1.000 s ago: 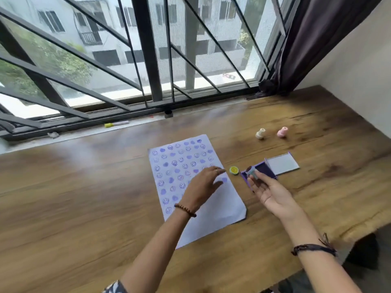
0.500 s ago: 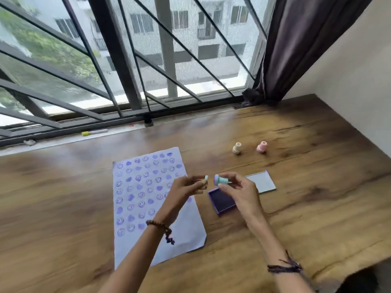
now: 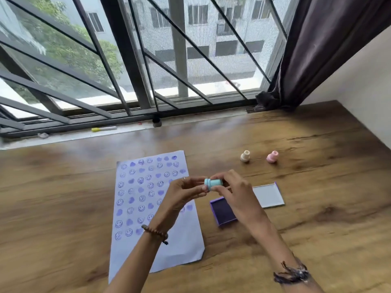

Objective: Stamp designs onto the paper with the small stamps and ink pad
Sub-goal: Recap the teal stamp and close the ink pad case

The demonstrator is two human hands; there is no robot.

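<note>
Both hands [image 3: 213,190] pinch teal stamp [image 3: 213,183] above table [image 3: 317,218]

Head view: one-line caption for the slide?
Both hands, left hand and right hand, hold a teal stamp above the open purple ink pad beside the stamped paper.

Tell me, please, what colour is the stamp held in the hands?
Light blue stamp, clearest in the head view.
</note>
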